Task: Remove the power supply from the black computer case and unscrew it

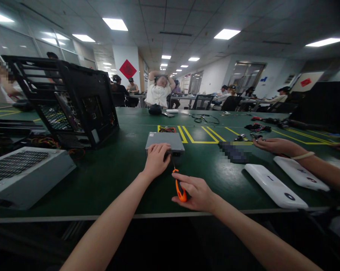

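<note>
One grey metal box [170,138] sits mid-frame on the bench [124,162], still closed on top, under a left hand [157,161] whose grip cannot be told, while the right hand [196,192] has its fingers clenched round an orange screwdriver [180,194] aimed at the box's near side.

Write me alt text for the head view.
A person's left hand rests on a grey power supply while the right hand holds an orange screwdriver pointed at its near side. On the green table, a black computer case stands to the left and two white devices lie to the right.
</note>
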The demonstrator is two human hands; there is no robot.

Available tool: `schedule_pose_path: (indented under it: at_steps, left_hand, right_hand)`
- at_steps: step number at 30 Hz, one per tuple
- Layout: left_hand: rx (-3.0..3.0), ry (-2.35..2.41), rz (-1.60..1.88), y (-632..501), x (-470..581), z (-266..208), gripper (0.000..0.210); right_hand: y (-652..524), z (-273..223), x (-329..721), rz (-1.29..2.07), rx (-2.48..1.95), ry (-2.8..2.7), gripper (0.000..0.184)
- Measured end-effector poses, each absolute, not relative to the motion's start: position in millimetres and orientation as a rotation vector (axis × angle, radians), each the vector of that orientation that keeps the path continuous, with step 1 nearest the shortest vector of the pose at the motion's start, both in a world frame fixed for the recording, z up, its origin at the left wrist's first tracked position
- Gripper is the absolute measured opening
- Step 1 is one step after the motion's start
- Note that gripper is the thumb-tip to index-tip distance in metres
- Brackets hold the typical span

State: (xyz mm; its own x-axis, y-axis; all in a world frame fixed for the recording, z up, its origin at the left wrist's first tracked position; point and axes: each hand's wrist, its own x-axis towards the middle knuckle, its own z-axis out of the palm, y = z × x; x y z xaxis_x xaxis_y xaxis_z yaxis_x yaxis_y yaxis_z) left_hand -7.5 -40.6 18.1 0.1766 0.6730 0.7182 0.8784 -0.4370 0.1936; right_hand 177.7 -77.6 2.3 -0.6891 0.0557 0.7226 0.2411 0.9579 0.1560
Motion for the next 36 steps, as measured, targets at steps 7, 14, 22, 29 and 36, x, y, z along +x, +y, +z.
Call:
schedule_pose_path:
  at_steps: [7, 14, 22, 29, 36]
  left_hand:
    - [-2.190, -1.490, -1.113, -41.4, -7.4, 18.9, 0.023]
    - [-2.193, -1.488, -1.120, -40.6, -7.9, 18.4, 0.021]
    - [-2.173, -1.497, -1.121, -41.2, -6.9, 18.6, 0.022]
    - [-2.171, -1.494, -1.124, -41.6, -6.8, 18.7, 0.021]
    - [-2.178, -1.493, -1.127, -40.7, -7.1, 17.6, 0.021]
  right_hand:
    - [-80.3, 8.0, 176.9, -0.389, -0.186, -2.456, 0.040]
    - [-76.8, 0.2, 177.8, -0.199, -0.220, -2.350, 0.044]
    - [-80.5, 6.4, 177.8, -0.422, -0.202, -2.388, 0.036]
    - [-78.4, 1.1, 177.5, -0.297, -0.241, -2.412, 0.035]
    - [-73.5, -0.7, 178.2, -0.403, -0.304, -2.248, 0.022]
